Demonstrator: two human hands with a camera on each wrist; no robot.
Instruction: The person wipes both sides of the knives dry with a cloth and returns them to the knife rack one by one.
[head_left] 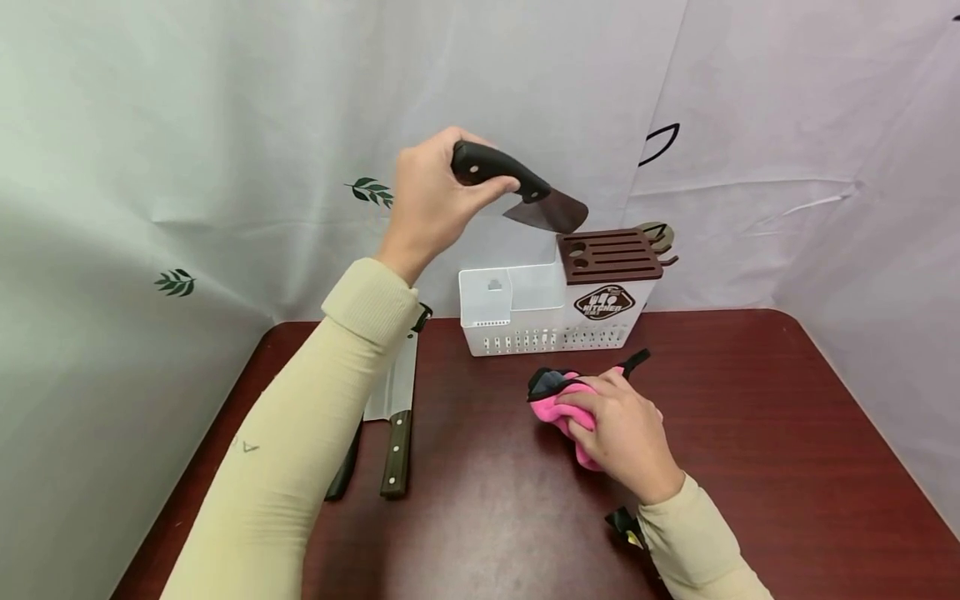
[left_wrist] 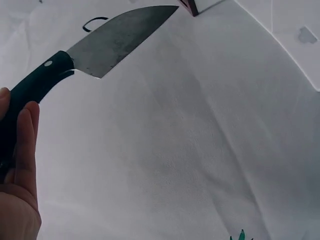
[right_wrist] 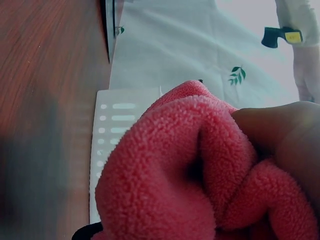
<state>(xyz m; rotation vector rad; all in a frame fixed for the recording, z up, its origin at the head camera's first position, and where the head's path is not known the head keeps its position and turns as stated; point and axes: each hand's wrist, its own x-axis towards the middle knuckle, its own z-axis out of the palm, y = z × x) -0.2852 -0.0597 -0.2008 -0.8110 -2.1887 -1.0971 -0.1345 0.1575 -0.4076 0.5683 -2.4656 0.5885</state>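
Note:
My raised left hand grips the black handle of a kitchen knife between thumb and fingers. The broad blade tilts down to the right, its tip overlapping the back left corner of the rack's brown slotted top in the head view. Seen from the left wrist, the whole knife blade shows, with some dark marks on it. Low over the table in front of the rack, my right hand holds a bunched pink cloth with black edging. Its fluffy folds fill much of the right wrist view.
The white rack has open compartments on its left and hooks on its right side. A cleaver lies at the left, partly behind my left sleeve, with another black handle beside it. A black item with a yellow mark lies by my right wrist.

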